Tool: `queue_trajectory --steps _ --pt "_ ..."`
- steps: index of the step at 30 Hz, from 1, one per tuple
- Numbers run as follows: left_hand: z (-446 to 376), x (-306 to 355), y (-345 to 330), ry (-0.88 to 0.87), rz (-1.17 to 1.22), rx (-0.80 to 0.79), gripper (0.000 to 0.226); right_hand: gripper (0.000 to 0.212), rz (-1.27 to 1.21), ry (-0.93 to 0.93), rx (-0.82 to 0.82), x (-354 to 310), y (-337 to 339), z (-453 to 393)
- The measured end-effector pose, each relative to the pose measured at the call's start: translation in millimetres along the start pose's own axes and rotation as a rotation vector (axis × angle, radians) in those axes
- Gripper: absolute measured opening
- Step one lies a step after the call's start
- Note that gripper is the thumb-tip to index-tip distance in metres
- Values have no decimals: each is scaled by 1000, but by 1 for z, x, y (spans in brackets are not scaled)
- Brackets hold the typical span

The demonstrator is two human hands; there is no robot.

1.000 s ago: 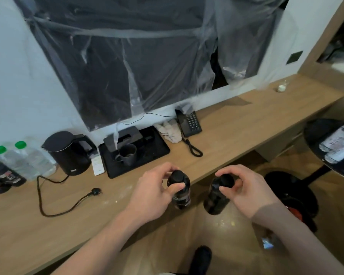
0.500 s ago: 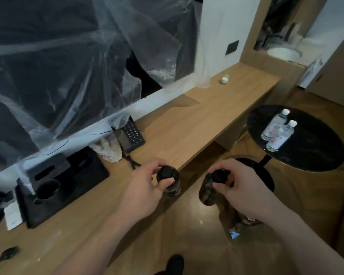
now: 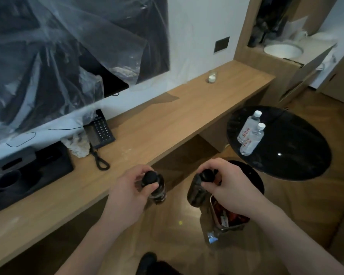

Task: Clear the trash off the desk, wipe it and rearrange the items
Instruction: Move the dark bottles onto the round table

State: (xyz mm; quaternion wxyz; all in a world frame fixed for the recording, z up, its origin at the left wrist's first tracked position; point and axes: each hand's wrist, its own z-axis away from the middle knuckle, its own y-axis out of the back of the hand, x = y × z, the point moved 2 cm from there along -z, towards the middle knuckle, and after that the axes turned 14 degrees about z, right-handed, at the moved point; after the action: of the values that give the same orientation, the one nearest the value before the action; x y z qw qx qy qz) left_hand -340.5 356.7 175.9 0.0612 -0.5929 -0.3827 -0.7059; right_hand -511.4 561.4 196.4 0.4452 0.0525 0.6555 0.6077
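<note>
Nearest, a dark shoe point(image 3: 147, 261) shows on the wood floor point(image 3: 167, 235) at the bottom edge. Just above it both hands hold dark bottles by the neck, off the desk's front edge and over the floor. The left hand point(image 3: 127, 195) curls its fingers and thumb round the capped top of the left bottle point(image 3: 157, 189), which hangs about upright. The right hand point(image 3: 228, 187) pinches the cap of the right bottle point(image 3: 196, 192), which tilts. Under the right wrist stands a bin point(image 3: 226, 221) with red and white scraps in it. To the right, two clear water bottles point(image 3: 250, 133) lie side by side, touching, on a round black table point(image 3: 296, 155). On the desk point(image 3: 147, 139) sit a black tray point(image 3: 34, 171) at left, a crumpled white cloth point(image 3: 77, 145) beside a phone point(image 3: 100, 129), and, far along, a small glass point(image 3: 212, 76). Behind, clear plastic sheet point(image 3: 68, 56) drapes a dark panel.
</note>
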Motion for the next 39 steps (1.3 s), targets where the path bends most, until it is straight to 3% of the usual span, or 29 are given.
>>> queue_trajectory --steps 10,19,29,34,39 --pt "40 20 -90 163 62 64 30 29 41 87 -120 91 40 -5" --pt "-37 27 -165 155 -25 -8 32 29 57 66 -82 155 84 -52" --pt "-126 65 -272 49 -22 -163 30 36 37 -139 11 260 124 -85" --pt "-148 80 -317 36 -65 -222 30 36 19 -151 -18 302 130 -103" --pt "-160 88 -362 95 -63 -154 32 31 -17 -112 -90 349 132 -128"
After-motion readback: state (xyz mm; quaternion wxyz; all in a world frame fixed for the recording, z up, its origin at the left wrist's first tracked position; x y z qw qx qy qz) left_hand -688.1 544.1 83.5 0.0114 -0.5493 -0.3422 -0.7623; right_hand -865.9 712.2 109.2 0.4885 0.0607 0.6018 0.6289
